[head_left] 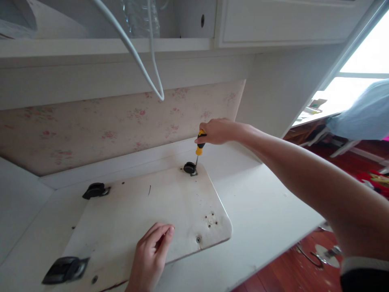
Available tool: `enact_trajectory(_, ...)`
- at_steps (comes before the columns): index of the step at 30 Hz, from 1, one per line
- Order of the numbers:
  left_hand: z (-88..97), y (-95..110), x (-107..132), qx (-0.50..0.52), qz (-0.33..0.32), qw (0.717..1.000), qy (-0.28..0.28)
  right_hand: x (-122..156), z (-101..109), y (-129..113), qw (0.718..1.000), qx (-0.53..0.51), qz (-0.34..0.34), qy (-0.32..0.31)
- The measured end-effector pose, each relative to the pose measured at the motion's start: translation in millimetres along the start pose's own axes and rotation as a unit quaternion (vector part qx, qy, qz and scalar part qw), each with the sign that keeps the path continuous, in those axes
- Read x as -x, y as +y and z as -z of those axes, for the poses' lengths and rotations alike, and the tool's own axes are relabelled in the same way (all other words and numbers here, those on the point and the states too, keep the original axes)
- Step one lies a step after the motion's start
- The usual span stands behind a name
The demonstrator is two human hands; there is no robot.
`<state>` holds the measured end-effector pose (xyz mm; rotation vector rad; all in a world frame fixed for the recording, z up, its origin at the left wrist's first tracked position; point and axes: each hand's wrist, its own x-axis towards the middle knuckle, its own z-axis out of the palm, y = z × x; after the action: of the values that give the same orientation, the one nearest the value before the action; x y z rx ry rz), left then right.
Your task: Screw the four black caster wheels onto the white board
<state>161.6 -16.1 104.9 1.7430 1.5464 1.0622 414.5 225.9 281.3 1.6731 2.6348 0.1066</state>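
A white board (146,211) lies flat on the white desk (267,211), underside up, with black caster wheels at three corners. My right hand (215,130) is closed round the yellow-and-black screwdriver (199,147), whose tip stands on the mounting plate of the far caster (189,167). My left hand (152,251) rests on the board's near edge, fingers curled and pressing down, with nothing in it. Another caster (95,190) sits at the far left corner and a third (65,269) at the near left. The near right corner has bare screw holes (211,219).
A floral-papered wall panel (121,125) rises behind the desk, under white cabinets (273,20). White cables (146,69) hang down in a loop. To the right are a red wooden floor (288,267), a bright window and a pale blue cloth (364,113).
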Motion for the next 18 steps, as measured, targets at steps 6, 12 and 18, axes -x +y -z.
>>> enact_trajectory(6, 3.1, -4.5, 2.7, -0.002, -0.002, 1.000, -0.016, 4.9, -2.3, -8.6, 0.999, -0.024, -0.020, 0.044)
enact_trajectory(12, 5.9, -10.2, 3.2, 0.006, 0.008, 1.000, -0.025, 33.7, -12.9, 17.3, 0.953, -0.166, -0.136, 0.215)
enact_trajectory(18, 4.6, -8.0, 2.2, 0.020, -0.007, 1.000, -0.018, 113.3, -115.8, 21.3, 0.530, -0.692, -0.267, 0.411)
